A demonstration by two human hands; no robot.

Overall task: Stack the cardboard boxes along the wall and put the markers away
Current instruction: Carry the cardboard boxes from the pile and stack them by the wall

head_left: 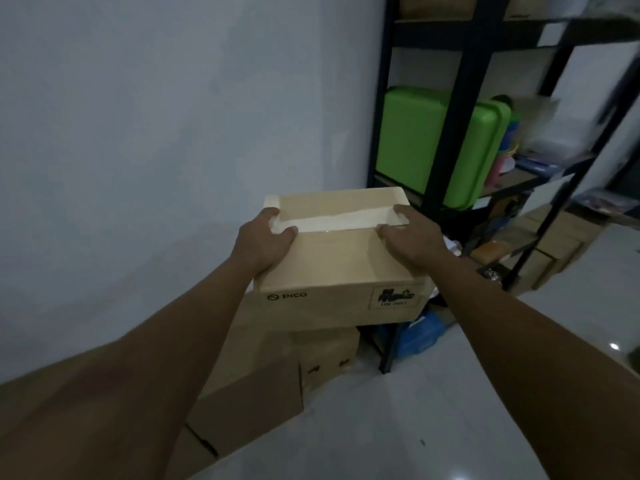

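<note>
Against the pale wall (138, 133), in the corner beside a black metal shelving unit (460, 98), a person holds a cardboard box (336, 261) out in front with both arms stretched forward. The left hand (265, 237) grips the box's left top edge, thumb lying on the lid and the other fingers wrapped down over the side. The right hand (410, 237) grips the opposite edge the same way, thumb on top. The hands are set well apart, one at each end of a strip of pale tape (332, 221) that runs across the lid. The near face of the box carries the printed word "PICO" and a dark label with a shipping mark.

The held box sits over a stack of lower cardboard boxes (249, 393) that stand on the glossy floor (381, 427) close to the wall; whether it rests on them or is just above them cannot be told. A smaller carton (329, 355) shows beneath its right side.

On the shelving unit to the right, a bright green plastic case (412, 143) stands on edge on a middle shelf, with coloured plastic items just beside it. More cardboard boxes (550, 244) sit on the floor behind the unit, and a blue package (420, 336) lies at its foot. No markers can be made out.
</note>
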